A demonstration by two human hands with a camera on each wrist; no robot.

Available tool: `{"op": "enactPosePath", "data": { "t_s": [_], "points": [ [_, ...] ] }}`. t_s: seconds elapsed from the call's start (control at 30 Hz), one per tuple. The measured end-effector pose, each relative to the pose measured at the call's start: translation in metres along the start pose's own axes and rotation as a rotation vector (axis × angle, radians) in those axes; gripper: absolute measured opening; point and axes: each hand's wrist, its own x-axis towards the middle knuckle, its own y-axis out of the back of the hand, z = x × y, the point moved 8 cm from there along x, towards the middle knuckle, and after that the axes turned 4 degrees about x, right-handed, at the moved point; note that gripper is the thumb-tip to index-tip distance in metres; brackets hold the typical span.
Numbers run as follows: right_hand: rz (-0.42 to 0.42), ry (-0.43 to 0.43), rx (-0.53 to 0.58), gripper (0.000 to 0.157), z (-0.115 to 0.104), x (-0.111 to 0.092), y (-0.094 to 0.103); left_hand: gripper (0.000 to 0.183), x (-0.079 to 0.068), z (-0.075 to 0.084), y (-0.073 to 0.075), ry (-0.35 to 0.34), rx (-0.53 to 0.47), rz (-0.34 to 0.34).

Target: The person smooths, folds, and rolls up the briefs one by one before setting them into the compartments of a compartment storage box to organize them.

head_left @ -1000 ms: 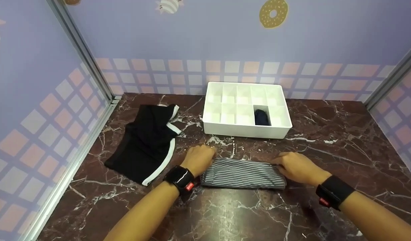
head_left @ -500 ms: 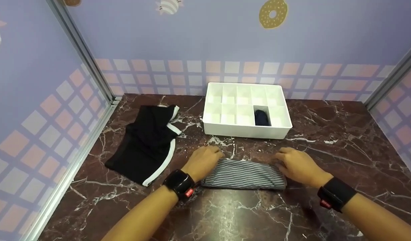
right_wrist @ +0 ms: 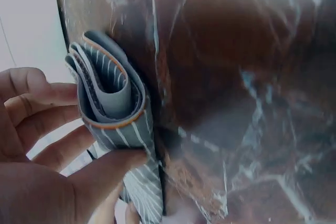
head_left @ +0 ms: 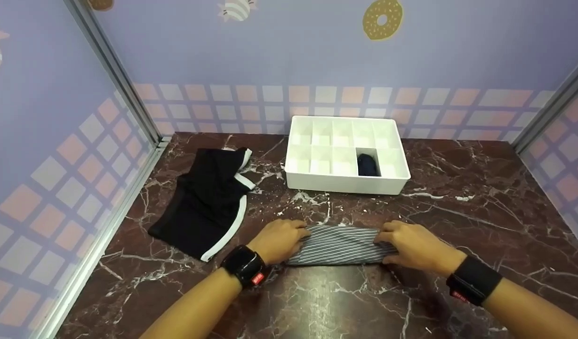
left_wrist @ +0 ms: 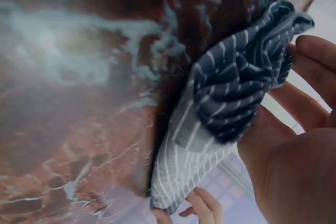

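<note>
A grey garment [head_left: 341, 245] with white stripes lies folded into a long flat strip on the dark marbled tabletop. At its left end is my left hand [head_left: 279, 240], curled over that end with its fingers along the far edge. My right hand [head_left: 413, 245] holds the opposite end, thumb at the near edge and fingertips at the far one. In the right wrist view, the end of the folded garment [right_wrist: 113, 95] shows several nested layers edged with orange. The left wrist view shows the other end [left_wrist: 236, 82] bunched and creased, with my palm beside it.
Behind the garment stands a white divided box [head_left: 348, 184]; a dark navy rolled cloth [head_left: 366, 165] sits in one front compartment. Black shorts [head_left: 199, 207] with white trim lie at the left. Patterned walls [head_left: 270, 52] enclose the back and sides.
My right hand has shifted inward along the garment, and its thumb now shows at the near edge. My left hand has slid slightly toward me and to the left.
</note>
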Motion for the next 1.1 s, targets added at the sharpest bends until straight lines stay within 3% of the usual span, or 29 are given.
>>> {"op": "enactPosePath", "data": {
  "t_s": [0.23,0.4,0.73,0.9,1.1],
  "points": [
    [0.034,-0.008,-0.003,0.037,0.013,0.009,-0.001,0.027,-0.012,0.012,0.007,0.016,0.047,-0.059],
    [0.096,0.045,-0.03,0.036,0.018,0.022,-0.002,0.022,-0.02,0.029,0.01,0.018,0.058,-0.087],
    [0.156,0.14,-0.051,0.032,0.018,0.049,-0.014,0.026,-0.027,0.079,0.012,-0.102,0.099,-0.12],
    [0.136,0.178,-0.074,0.04,0.011,0.06,-0.02,0.034,-0.027,0.104,0.012,-0.159,0.169,-0.126],
    [0.092,0.193,-0.088,0.049,0.006,0.072,-0.031,0.051,-0.023,0.125,0.01,-0.174,0.262,-0.098]
  ]
}}
